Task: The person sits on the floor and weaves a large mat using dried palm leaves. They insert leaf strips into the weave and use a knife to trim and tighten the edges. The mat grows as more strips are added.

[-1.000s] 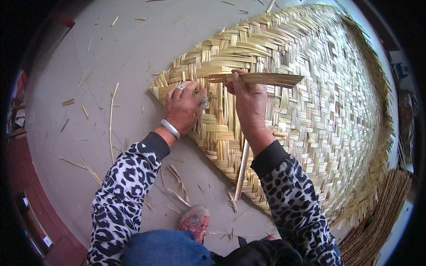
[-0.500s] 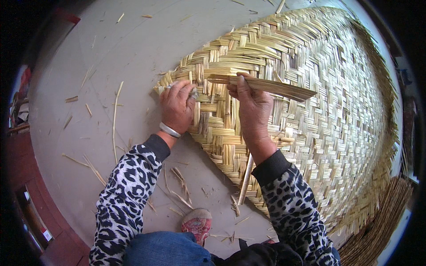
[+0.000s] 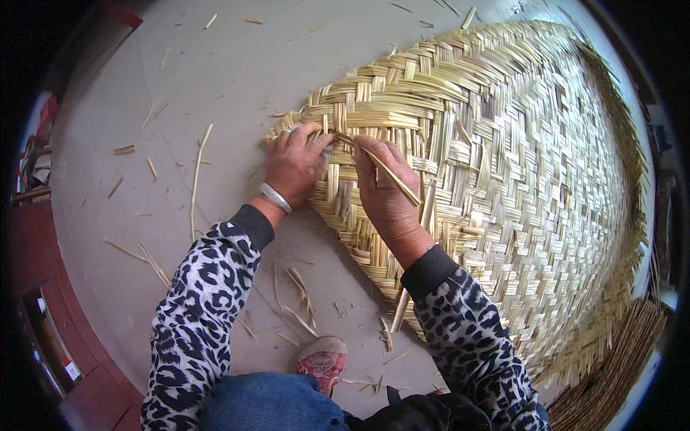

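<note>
A large woven mat (image 3: 525, 194) of pale straw-coloured strips lies on the floor, its pointed corner toward the left. At that corner, my left hand (image 3: 296, 167) has its fingers closed on the mat's edge, thumb toward the right. My right hand (image 3: 389, 190) is closed on a flat, brownish reed strip (image 3: 392, 172). One end of the strip meets the weave close to my left fingertips; the other slants down across the back of my right hand. My fingers hide exactly how the tip enters the weave.
Loose reed scraps (image 3: 200, 176) are scattered over the grey floor (image 3: 237, 79). A longer stick (image 3: 400, 310) pokes out beside the mat's near edge. A bundle of brown stalks (image 3: 611, 366) lies at lower right. My shoe (image 3: 323, 363) stands near the front, and dark red furniture (image 3: 68, 287) borders the left.
My right hand has moved down and left, and the strip has swung from nearly level to a steep slant, its end now at the weave by my left hand. The view has shifted slightly.
</note>
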